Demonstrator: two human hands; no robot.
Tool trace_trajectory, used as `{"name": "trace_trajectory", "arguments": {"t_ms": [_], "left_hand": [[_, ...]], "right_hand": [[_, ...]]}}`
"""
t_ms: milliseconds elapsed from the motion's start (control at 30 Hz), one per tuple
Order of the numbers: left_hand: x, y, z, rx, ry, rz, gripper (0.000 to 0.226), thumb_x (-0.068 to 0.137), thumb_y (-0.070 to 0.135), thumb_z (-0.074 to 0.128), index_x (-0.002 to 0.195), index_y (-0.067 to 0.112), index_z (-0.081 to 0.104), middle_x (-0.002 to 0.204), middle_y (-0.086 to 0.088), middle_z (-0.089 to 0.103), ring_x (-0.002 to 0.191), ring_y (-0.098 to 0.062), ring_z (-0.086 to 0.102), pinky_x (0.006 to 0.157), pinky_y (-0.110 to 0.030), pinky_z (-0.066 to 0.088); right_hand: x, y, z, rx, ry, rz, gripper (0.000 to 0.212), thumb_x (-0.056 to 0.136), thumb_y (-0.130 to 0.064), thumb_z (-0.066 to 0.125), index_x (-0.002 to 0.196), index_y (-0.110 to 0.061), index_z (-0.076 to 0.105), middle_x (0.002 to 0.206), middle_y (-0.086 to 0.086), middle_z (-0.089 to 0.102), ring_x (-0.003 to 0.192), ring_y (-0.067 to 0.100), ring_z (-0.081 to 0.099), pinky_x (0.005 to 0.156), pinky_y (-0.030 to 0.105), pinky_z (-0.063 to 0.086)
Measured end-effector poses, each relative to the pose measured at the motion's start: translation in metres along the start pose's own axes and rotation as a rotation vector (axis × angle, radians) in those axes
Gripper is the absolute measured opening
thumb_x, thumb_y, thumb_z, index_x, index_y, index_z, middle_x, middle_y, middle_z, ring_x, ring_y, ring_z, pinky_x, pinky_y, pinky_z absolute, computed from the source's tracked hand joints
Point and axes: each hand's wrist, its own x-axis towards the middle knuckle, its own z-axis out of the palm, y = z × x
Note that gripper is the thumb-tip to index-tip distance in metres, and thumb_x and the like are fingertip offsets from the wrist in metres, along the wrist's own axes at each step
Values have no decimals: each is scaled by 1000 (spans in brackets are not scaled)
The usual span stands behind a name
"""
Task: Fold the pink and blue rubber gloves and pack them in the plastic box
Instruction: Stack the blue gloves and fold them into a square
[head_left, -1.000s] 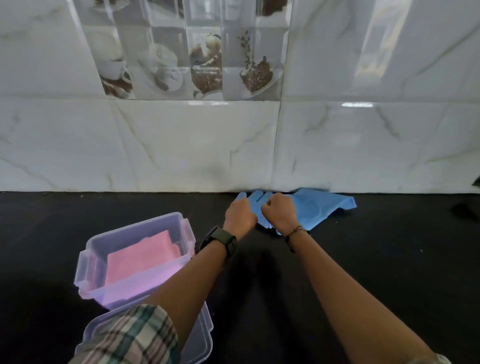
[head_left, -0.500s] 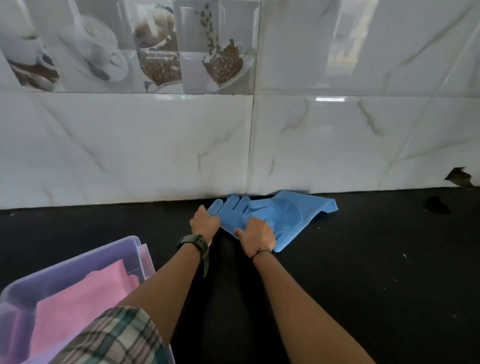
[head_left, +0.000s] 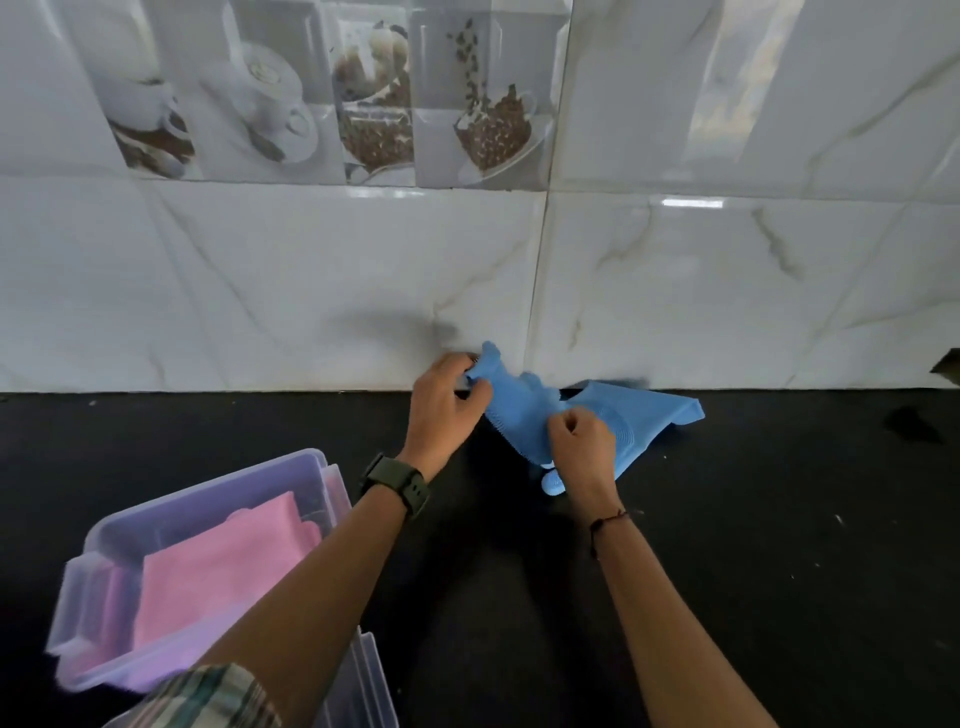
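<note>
Pretty bright overall, glare streaks on the glossy wall tiles (head_left: 691, 202), black counter (head_left: 779, 545) swallows the shadows, wide-angle bending at the edges, hands slightly motion-blurred.

- Black countertop (head_left: 779, 545) across lower half of frame, matte, flecked with small pale specks.
- Glossy white marble-look wall tiles (head_left: 727, 291) above, grey-veined, meeting countertop along a straight joint.
- Decorative tile panel (head_left: 332, 98) at upper left: coffee cups, beans.
- Bright light reflections (head_left: 727, 104) at upper right.
</note>
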Motion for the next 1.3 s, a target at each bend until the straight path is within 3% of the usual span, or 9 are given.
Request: {"name": "trace_trajectory", "arguments": {"t_ms": [233,367,467,567,733,833,933,1100,1300], "left_hand": [[-17,55,-38,-357,183,45,10,84,11,53,81,1,54,67,-1,45,56,-9,36,52,-14,30],[-32,51,-30,-339,269,-248,21,88,29,59,74,20,45,66,9,48,56,-1,46,50,-7,35],[-61,20,-17,-275,113,-657,29,89,27,61,101,11,40,94,-2,55,90,-25,60,76,-27,46],[-105,-6,-7,-255,-179,-845,42,85,5,58,116,16,32,117,-12,58,101,-32,61,89,-46,54],[-124,-14,-1,86,-380,-745,50,85,2,42,130,26,44,122,-13,51,104,-29,57,86,-37,54],[-128,-11,-3,275,-516,-694,32,88,8,42,117,17,53,123,-14,46,104,-34,58,77,-32,54],[-132,-3,-3,509,-437,-544,27,89,12,47,116,14,50,124,-11,37,108,-25,50,85,-27,45],[-126,7,11,366,-359,-291,30,90,4,47,117,11,55,122,-7,45,110,-17,45,87,-17,35],[-132,12,38,286,-457,-313,35,91,-1,41,118,14,58,117,-3,53,105,-14,53,82,-15,39]], "right_hand": [[-36,-53,-51,410,117,-312,21,85,-9,52,65,-11,46,53,-10,39,46,1,34,43,10,29],[-24,-60,-43,433,134,-305,22,81,-16,53,61,-21,48,56,-15,48,50,-2,40,45,7,34],[-11,-37,-16,211,-84,-43,16,86,-18,55,70,-19,52,67,-8,52,60,5,45,51,16,36],[-21,11,7,-53,-425,167,8,82,-14,61,81,-13,53,78,1,50,78,19,50,65,29,41],[-46,42,10,-224,-406,16,46,78,5,51,121,-9,50,91,5,50,84,18,49,71,30,42],[-50,47,8,-247,-422,-38,45,79,7,47,122,-8,51,71,-1,47,70,14,46,61,23,38],[-51,49,1,-294,-384,-78,34,86,-2,49,119,-10,53,75,0,57,72,16,54,62,24,44],[-25,74,-34,-736,-152,-271,53,81,4,48,130,-17,50,129,6,52,117,25,45,97,35,42],[20,101,-62,-995,-350,-393,48,90,-4,45,132,-25,48,143,0,45,140,27,26,117,39,19]]}}
